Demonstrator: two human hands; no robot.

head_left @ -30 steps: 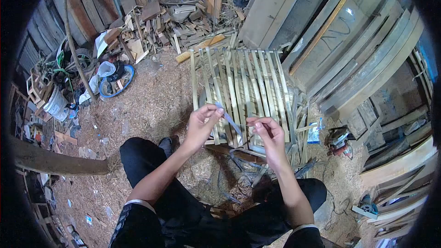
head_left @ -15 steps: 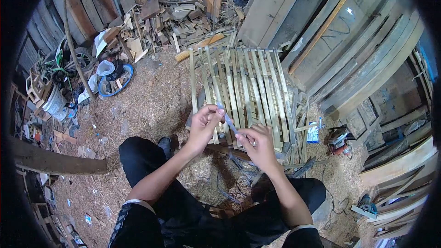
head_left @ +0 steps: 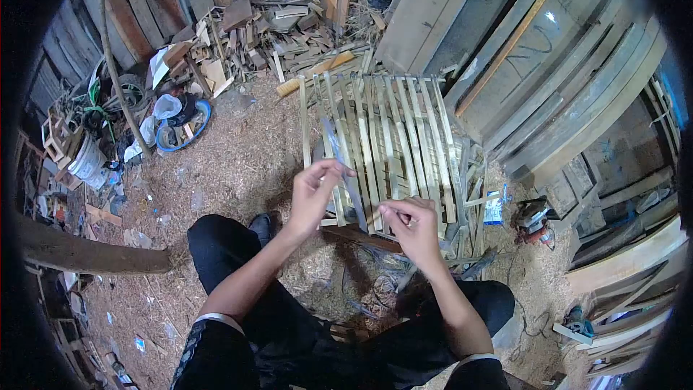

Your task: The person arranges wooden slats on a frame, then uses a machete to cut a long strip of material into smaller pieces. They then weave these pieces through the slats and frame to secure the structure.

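My left hand (head_left: 312,193) is closed in a pinch on a thin, translucent bluish plastic strip (head_left: 352,191). One end of the strip reaches up past my fingertips, and the other hangs down toward the slats. To its right, my right hand (head_left: 414,225) has thumb and forefinger pressed together. Whether a bit of the strip or something else is between those fingertips is too small to tell. Beneath both hands lies a row of pale, narrow wooden slats (head_left: 386,126), side by side on a low stand.
Wood offcuts (head_left: 303,36) are heaped at the back wall. Large boards (head_left: 433,14) lean on the right. A blue-rimmed basin (head_left: 206,126) and white bucket (head_left: 90,164) stand left. A red power tool (head_left: 534,224) sits on the sawdust floor at right.
The plastic strip was stretched between both hands; now it slants more upright from my left fingers. My left hand has shifted slightly left, my right hand slightly lower, away from the strip.
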